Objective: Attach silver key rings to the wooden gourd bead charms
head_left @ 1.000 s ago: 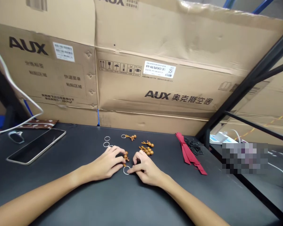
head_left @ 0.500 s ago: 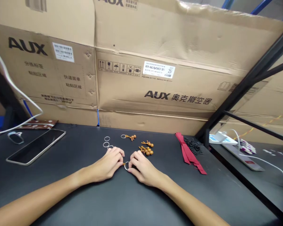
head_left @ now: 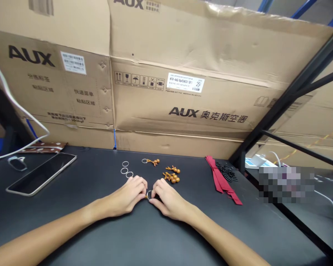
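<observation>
Between my hands is a silver key ring (head_left: pixel 149 195), pinched at its right side by my right hand (head_left: pixel 166 195). An orange cord (head_left: pixel 146 197) meets the ring on the left, and my left hand (head_left: pixel 133 194) is closed on it; whatever hangs from the cord is hidden by the fingers. Just beyond my left hand lie several loose key rings (head_left: pixel 124 170). A ring with a wooden gourd charm (head_left: pixel 155 162) attached lies farther back. Loose gourd charms (head_left: pixel 172 178) with orange cords rest beyond my right hand.
On the left are a phone (head_left: pixel 41 174), glasses (head_left: pixel 17 163), a brown patterned pouch (head_left: pixel 44 147) and a white cable (head_left: pixel 19 107). Red ribbons (head_left: pixel 220 179) and black clasps (head_left: pixel 226 171) lie to the right. Cardboard (head_left: pixel 172 111) stands along the back, beside a black metal frame (head_left: pixel 288 103).
The key ring and cord have moved slightly closer to the left fingertips. Both hands keep their hold, and the view has shifted a little.
</observation>
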`<state>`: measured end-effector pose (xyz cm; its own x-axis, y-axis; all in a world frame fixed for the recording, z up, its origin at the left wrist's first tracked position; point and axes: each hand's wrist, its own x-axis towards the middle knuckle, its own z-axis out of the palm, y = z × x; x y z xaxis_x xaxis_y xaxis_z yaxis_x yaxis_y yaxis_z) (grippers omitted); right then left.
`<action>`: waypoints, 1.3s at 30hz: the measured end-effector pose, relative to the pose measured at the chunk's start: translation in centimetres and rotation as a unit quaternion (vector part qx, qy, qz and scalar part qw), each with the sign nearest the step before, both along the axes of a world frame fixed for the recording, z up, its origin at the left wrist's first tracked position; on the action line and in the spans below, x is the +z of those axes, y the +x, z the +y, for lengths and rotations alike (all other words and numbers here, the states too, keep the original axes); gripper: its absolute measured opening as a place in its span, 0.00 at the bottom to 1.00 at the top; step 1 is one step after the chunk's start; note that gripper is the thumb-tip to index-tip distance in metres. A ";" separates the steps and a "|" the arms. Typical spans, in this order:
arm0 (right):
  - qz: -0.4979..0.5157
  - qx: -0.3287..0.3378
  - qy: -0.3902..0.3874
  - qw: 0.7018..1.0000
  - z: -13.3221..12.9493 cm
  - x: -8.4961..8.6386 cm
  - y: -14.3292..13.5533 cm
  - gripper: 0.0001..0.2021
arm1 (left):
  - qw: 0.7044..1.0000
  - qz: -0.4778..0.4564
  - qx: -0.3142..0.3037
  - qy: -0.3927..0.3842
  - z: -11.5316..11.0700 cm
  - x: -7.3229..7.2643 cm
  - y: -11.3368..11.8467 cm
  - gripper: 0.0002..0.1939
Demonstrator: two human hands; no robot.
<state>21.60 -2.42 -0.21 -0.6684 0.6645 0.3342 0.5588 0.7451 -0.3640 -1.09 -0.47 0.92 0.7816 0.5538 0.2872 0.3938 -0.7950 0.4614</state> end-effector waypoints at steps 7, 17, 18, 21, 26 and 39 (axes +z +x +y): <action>0.001 -0.008 0.012 1.000 0.0 0.1 -0.1 0.05 | 0.999 0.018 0.009 -0.029 0.0 -0.1 0.0 0.10; 0.039 0.036 -0.035 0.998 0.1 0.3 -0.1 0.04 | 0.997 -0.008 0.042 -0.070 0.7 -0.5 0.1 0.14; 0.048 0.039 -0.047 0.997 0.1 0.3 -0.1 0.04 | 0.996 -0.008 0.048 -0.076 0.7 -0.5 0.2 0.14; 0.080 0.046 -0.092 0.992 0.1 0.5 0.2 0.04 | 0.994 -0.007 0.063 -0.092 0.6 -0.4 0.2 0.14; 0.105 0.058 -0.144 0.982 0.0 0.9 0.6 0.04 | 0.993 -0.016 0.066 -0.097 0.6 -0.4 0.1 0.15; 0.095 0.023 -0.125 0.987 0.0 0.4 0.1 0.06 | 0.979 -0.060 0.084 -0.178 -0.3 -0.4 1.0 0.15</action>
<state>21.67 -2.39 0.19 -0.6402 0.7131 0.2857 0.4308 0.6412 -0.6351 -0.10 -0.75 0.56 0.6438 0.7529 0.1365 0.4304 -0.5038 0.7490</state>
